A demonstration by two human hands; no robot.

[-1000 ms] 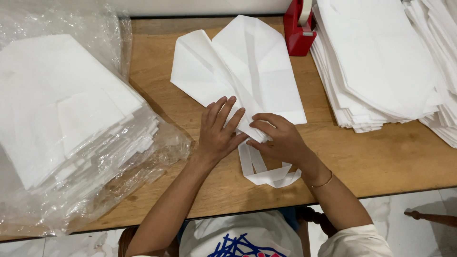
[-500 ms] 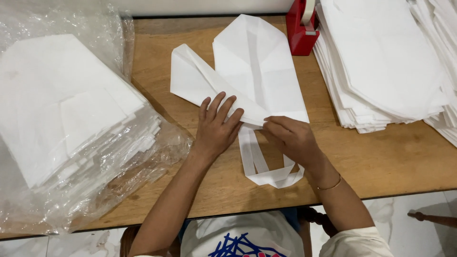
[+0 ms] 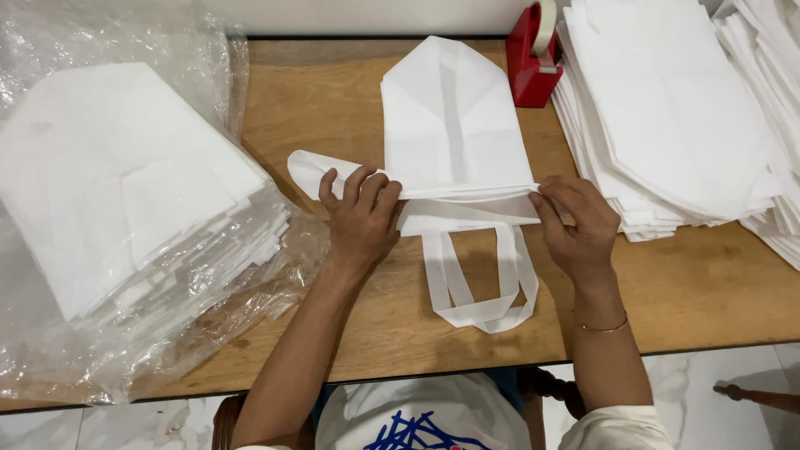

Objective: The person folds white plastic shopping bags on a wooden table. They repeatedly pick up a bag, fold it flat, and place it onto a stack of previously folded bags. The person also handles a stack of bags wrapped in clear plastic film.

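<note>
White fabric bag [image 3: 450, 133] flat on wooden desk [image 3: 683, 292], folded across middle, handles [image 3: 479, 287] trailing toward desk edge. Left hand [image 3: 360, 218] pressing fold, fingers spread. Right hand [image 3: 575, 225] pinching fold's right end. Red tape dispenser [image 3: 533, 58] beyond bag. Stack of folded white bags [image 3: 675, 117] right. Plastic-wrapped bundle of white bags [image 3: 125, 200] left.

We see one package, a clear, crinkled plastic wrapping [image 3: 125, 350] left of the red tape dispenser [image 3: 533, 62], lying open around a stack of white folded bags [image 3: 125, 192]. No labels, signs or screens appear.
</note>
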